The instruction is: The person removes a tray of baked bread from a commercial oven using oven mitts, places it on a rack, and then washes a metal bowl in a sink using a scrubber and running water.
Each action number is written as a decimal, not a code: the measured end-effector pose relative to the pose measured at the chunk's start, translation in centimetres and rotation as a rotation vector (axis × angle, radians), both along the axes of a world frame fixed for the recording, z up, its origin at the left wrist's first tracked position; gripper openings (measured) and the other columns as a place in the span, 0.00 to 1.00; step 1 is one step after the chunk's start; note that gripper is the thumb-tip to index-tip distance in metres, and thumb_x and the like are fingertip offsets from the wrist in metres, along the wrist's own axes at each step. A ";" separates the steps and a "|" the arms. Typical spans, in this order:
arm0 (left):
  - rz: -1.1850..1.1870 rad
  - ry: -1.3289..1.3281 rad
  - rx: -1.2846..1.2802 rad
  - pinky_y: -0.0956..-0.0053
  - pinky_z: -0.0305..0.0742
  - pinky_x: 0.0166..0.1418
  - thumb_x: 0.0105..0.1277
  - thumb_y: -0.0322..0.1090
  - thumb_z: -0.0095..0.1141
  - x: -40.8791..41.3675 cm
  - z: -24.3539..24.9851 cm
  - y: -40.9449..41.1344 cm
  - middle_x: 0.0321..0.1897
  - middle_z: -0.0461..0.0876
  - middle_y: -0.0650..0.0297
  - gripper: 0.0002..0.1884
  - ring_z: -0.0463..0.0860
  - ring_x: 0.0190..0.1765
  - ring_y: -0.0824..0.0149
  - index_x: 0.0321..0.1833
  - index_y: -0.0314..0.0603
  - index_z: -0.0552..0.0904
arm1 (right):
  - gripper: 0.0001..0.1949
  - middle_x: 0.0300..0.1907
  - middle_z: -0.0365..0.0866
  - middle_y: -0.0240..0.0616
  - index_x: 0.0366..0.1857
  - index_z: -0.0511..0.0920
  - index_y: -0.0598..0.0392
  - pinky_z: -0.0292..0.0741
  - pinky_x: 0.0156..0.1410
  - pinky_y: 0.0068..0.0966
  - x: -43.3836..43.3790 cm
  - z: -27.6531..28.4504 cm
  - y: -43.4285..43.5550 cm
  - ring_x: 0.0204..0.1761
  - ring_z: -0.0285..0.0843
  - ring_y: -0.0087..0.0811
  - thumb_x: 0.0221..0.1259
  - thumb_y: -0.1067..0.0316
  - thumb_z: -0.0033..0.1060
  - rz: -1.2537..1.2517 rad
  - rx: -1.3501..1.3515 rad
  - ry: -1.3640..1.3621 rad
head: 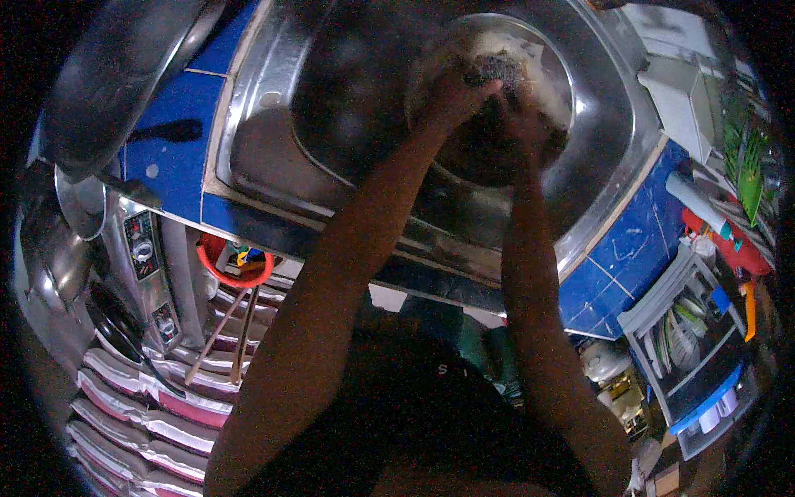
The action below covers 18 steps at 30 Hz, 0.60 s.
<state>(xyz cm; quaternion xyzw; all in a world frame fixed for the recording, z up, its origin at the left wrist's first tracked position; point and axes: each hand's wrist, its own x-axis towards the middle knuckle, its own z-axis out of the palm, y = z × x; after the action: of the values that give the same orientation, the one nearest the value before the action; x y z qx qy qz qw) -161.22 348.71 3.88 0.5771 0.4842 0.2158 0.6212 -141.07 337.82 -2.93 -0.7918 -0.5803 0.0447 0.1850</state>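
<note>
Both my hands reach into a round metal bowl (568, 81) that sits in the right side of a stainless-steel sink (596, 155). My left hand (456, 102) is closed around a small dark grey, rough-textured pad (495, 67), perhaps a scourer, with the thumb against its lower edge. Close beside it on the right is my right hand (528, 115), its fingers in shadow, so I cannot tell what they grip. Pale, foamy-looking matter (506, 43) covers the far inner wall of the bowl. The bowl's near side is dark.
Blue tiles (174, 102) border the sink, with a dark handle (168, 130) on them. Large metal cookware (118, 81) stands at left, above a stove panel (143, 248). A red-rimmed container (236, 279) is below the counter. At right are a grey rack (683, 323) and green leaves (748, 168).
</note>
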 end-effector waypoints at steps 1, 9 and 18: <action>0.066 0.107 0.156 0.54 0.74 0.74 0.65 0.53 0.69 1.4 -3.9 -1.6 0.74 0.74 0.45 0.38 0.76 0.73 0.42 0.74 0.40 0.74 | 0.30 0.66 0.83 0.45 0.73 0.74 0.56 0.74 0.74 0.36 0.4 -0.6 0.1 0.66 0.81 0.41 0.72 0.53 0.68 0.064 -0.079 -0.059; 0.135 -0.019 0.387 0.51 0.76 0.71 0.75 0.45 0.57 2.3 -7.4 -0.6 0.64 0.80 0.49 0.23 0.79 0.68 0.47 0.65 0.36 0.78 | 0.25 0.57 0.89 0.48 0.67 0.79 0.58 0.81 0.63 0.36 -8.0 7.4 6.8 0.55 0.88 0.41 0.67 0.64 0.70 0.070 0.130 0.683; -0.262 0.091 -0.662 0.66 0.83 0.51 0.79 0.51 0.55 5.9 -3.3 5.5 0.49 0.86 0.64 0.21 0.85 0.45 0.65 0.64 0.46 0.81 | 0.17 0.34 0.91 0.49 0.39 0.90 0.58 0.83 0.45 0.39 -7.9 6.9 10.1 0.33 0.89 0.43 0.63 0.51 0.74 -0.544 -0.060 0.101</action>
<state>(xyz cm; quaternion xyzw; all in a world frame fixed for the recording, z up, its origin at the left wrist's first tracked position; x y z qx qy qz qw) -155.33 354.21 0.56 0.4107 0.4768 -0.0603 0.7749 -148.97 347.89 3.97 -0.9204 -0.3349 0.0497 0.1954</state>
